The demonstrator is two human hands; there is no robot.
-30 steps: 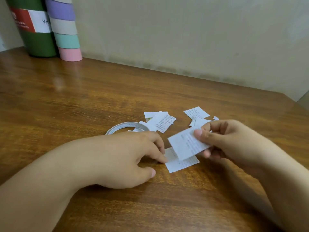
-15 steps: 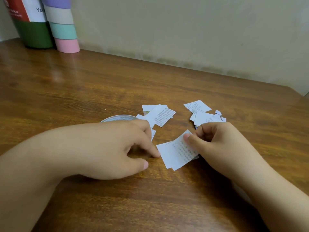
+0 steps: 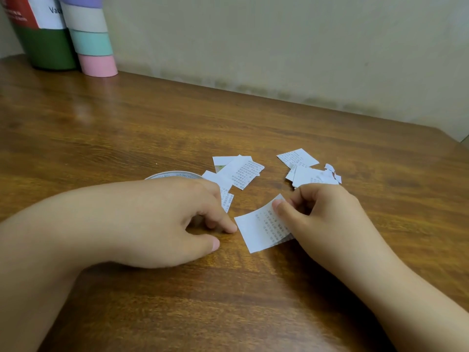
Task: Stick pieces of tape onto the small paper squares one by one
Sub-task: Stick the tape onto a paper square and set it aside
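wooden table [image 3: 253, 123] | right hand [image 3: 327, 219] pinches paper square [image 3: 258, 229] | left hand [image 3: 162, 222] fingertip pressing table, loosely curled

Wooden table [image 3: 253, 128] beneath a beige wall [image 3: 279, 47]. At ten o'clock, touching: green canister [image 3: 47, 48], possibly red-and-white labelled, and pastel-banded cylinder [image 3: 92, 41], pink at base.

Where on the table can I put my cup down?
Bare wood lies between the striped tube and the tape roll, and along the near table edge between the arms. Around the paper squares and both hands it is crowded.
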